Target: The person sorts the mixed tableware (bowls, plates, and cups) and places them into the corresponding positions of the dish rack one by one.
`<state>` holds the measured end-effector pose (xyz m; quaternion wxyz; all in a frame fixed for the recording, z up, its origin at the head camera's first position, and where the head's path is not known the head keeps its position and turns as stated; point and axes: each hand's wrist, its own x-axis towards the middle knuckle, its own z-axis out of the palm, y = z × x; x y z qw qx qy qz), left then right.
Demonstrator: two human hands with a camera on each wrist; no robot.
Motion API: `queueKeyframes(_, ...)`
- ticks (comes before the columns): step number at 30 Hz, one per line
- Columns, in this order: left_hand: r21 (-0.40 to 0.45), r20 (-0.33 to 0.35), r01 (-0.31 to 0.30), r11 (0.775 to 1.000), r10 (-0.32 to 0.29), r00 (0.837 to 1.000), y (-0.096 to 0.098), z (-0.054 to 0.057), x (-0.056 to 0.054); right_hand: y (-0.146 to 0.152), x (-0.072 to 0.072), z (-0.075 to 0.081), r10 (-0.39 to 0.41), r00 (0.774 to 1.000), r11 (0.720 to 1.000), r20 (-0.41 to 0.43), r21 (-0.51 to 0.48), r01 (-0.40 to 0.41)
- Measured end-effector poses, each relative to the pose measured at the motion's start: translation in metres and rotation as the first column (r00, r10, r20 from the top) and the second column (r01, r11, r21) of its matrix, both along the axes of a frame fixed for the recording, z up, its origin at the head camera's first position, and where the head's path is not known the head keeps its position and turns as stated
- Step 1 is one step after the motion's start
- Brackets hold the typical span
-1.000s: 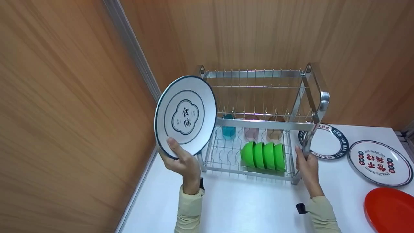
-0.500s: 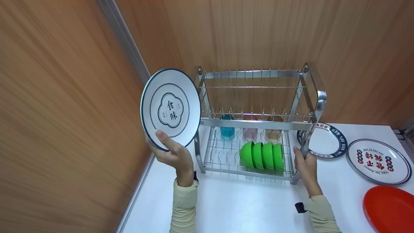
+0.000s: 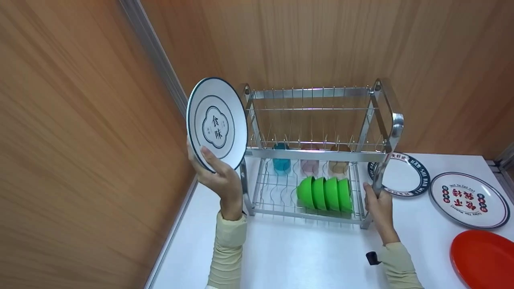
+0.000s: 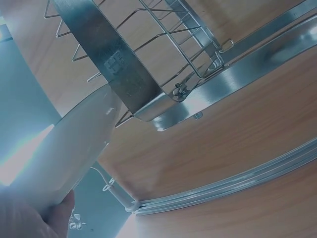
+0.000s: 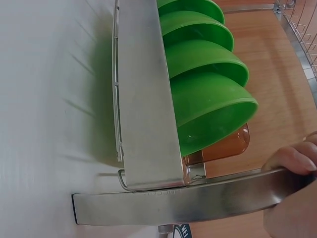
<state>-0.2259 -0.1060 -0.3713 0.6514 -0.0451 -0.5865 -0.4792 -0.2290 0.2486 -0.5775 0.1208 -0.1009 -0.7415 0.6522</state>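
Left hand (image 3: 220, 178) pinches one white plate (image 3: 219, 116), thumb on face, 10 o'clock of rack (image 3: 313, 155); right hand (image 3: 379, 206) curled round rack's upright. Four green bowls (image 3: 331, 193), three cups (image 3: 282, 165) in rack; three other plates (image 3: 470, 200) on counter (image 3: 305, 257), 3–4 o'clock. Since earlier: white plate higher, more edge-on.

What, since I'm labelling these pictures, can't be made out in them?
Head view: fingertips of the left hand, hidden by the raised plate.
Head view: that plate's smallest print, too small.
Head view: part of the blue cup, hidden by a rack rail.
Head view: red plate, cut off by picture edges.
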Motion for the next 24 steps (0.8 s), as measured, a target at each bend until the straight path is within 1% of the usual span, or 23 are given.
queueKeyframes(3,-0.014,0.008,0.008,1.0,-0.008,1.0,0.0,0.004,-0.007,0.0,0.0,-0.001,-0.006,1.0,1.0,-0.002,-0.03,0.005)
queueKeyframes(6,-0.032,0.022,0.017,0.999,-0.016,1.0,0.001,0.008,-0.013,0.0,0.001,-0.001,-0.004,1.0,0.996,0.003,-0.085,0.004)
queueKeyframes(10,-0.064,0.043,0.028,0.998,-0.025,0.999,0.002,0.013,-0.019,0.001,0.001,-0.001,0.013,1.0,0.988,0.02,-0.152,-0.01)
queueKeyframes(13,-0.089,0.046,0.038,0.995,-0.034,0.998,0.003,0.016,-0.023,0.001,0.002,0.0,0.028,0.999,0.982,0.024,-0.19,-0.023)
queueKeyframes(18,-0.13,0.043,0.036,0.991,-0.031,0.999,0.004,0.018,-0.032,0.002,0.002,0.002,0.045,0.999,0.975,-0.015,-0.219,-0.047)
queueKeyframes(22,-0.153,0.061,0.03,0.988,-0.021,0.998,0.005,0.021,-0.04,0.002,0.0,0.007,0.052,0.997,0.969,-0.059,-0.24,-0.064)
queueKeyframes(24,-0.162,0.076,0.036,0.986,-0.024,0.997,0.006,0.022,-0.044,0.003,0.0,0.008,0.058,0.996,0.969,-0.067,-0.236,-0.072)
